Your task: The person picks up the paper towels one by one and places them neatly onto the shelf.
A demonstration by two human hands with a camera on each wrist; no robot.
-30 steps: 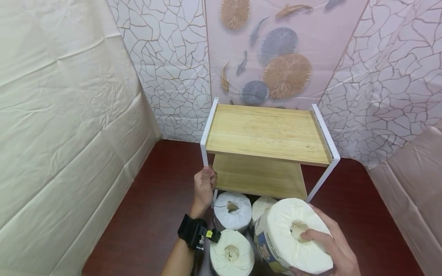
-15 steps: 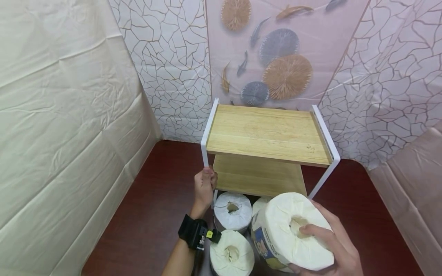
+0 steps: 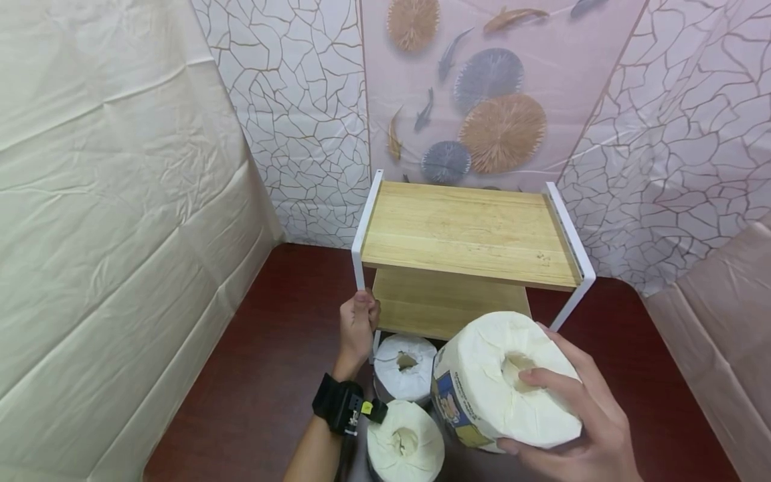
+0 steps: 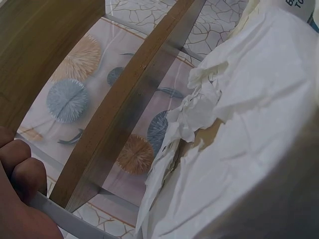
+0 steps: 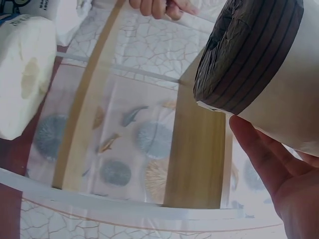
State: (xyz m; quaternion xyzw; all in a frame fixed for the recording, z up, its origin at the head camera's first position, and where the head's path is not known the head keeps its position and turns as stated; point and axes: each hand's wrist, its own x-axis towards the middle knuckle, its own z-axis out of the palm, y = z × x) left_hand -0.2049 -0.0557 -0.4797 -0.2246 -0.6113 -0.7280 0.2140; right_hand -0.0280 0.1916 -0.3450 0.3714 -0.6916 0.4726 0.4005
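Observation:
My left hand [image 3: 358, 325] grips the white front leg [image 3: 359, 276] of a small shelf [image 3: 470, 231] with wooden boards. In my right hand [image 3: 593, 415] is a paper-wrapped toilet roll [image 3: 478, 375], tilted, its printed label facing left. The thumb lies at the core hole, and the other fingers spread along the roll's right side. From the right wrist view, this roll [image 5: 269, 55] shows a dark striped band at its lower end, above my fingers [image 5: 254, 149]. The left wrist view has my curled left fingers [image 4: 27, 174] beside a torn white wrapper [image 4: 239, 169].
Two more wrapped rolls stand upright below the shelf's left front: a whiter roll [image 3: 388, 375] and a cream roll [image 3: 421, 462] nearer me. The shelf sits on a dark red table [image 3: 241, 375], with cloth walls [image 3: 138, 167] around it.
My right hand has raised the toilet roll, bringing it up in front of the lower board, where it now hides the roll behind it. My left hand keeps its grip on the leg.

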